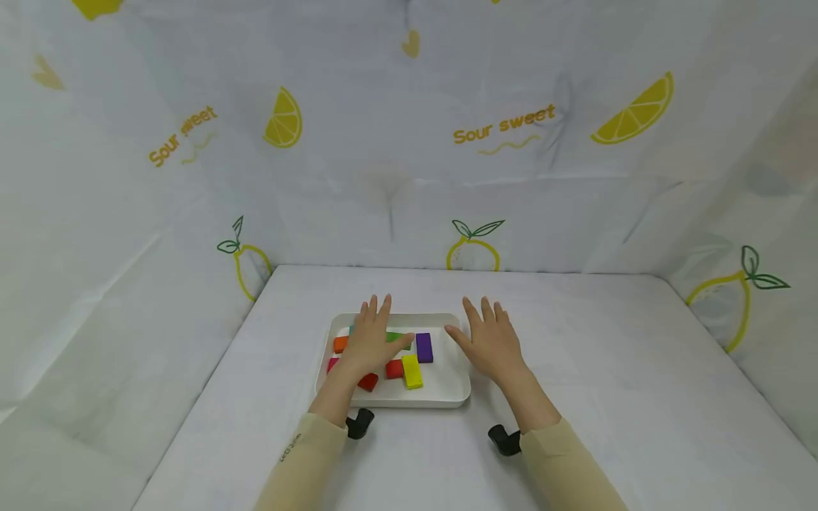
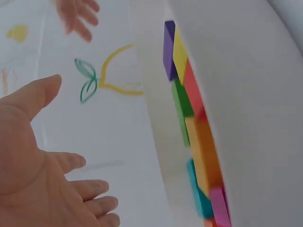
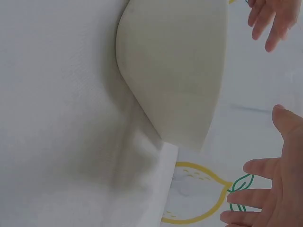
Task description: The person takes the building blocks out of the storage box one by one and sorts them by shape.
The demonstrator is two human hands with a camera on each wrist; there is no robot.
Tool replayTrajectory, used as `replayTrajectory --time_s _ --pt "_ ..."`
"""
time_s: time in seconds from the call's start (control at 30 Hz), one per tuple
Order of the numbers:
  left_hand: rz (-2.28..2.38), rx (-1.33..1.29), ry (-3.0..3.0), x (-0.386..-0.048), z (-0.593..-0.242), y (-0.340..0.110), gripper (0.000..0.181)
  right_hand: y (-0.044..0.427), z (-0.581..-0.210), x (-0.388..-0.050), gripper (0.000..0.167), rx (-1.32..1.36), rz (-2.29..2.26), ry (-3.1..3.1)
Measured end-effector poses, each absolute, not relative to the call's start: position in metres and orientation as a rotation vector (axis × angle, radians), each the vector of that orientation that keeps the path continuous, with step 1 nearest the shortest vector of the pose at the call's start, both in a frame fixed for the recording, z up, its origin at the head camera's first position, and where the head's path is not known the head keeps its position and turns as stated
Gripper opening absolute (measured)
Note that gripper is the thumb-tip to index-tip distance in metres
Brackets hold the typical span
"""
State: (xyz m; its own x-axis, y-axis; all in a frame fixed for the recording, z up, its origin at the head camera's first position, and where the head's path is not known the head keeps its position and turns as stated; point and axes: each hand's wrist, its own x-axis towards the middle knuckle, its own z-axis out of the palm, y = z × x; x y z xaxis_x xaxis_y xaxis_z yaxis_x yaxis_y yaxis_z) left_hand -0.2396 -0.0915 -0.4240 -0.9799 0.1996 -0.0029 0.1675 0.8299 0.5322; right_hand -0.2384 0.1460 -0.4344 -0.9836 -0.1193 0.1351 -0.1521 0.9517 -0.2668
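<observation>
A white tray holds several coloured blocks, among them a purple block, a yellow block and a green block. My left hand, fingers spread, is above the tray's left part and hides some blocks. Just past the tray's right edge, my right hand hovers with its fingers apart and nothing in them. The left wrist view shows an orange block and a teal block beside each other. In the right wrist view the tray's outer wall hides the blocks.
The tray stands on a white-covered table. Behind the table hangs a white sheet printed with lemons and lettering, which also rises along the left and right sides. Black bands are on both wrists.
</observation>
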Motion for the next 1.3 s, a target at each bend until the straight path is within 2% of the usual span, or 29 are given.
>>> replayTrajectory --time_s 0.27,0.5,0.87,1.3 --pt "1.3 0.158 2.787 -0.228 -0.427 -0.148 0.089 0.143 -0.433 -0.234 0.078 0.191 0.631 -3.037" --pt "1.543 -0.128 2.587 -0.213 -0.444 -0.185 0.084 0.14 -0.436 -0.23 0.076 0.194 0.679 -3.041" --pt "2.02 -0.223 2.222 -0.209 -0.475 -0.197 0.063 0.138 -0.437 -0.227 0.073 0.233 0.724 -2.986" --pt "2.146 -0.143 2.04 -0.213 -0.495 -0.202 0.056 0.137 -0.441 -0.226 0.071 0.235 0.723 -2.969"
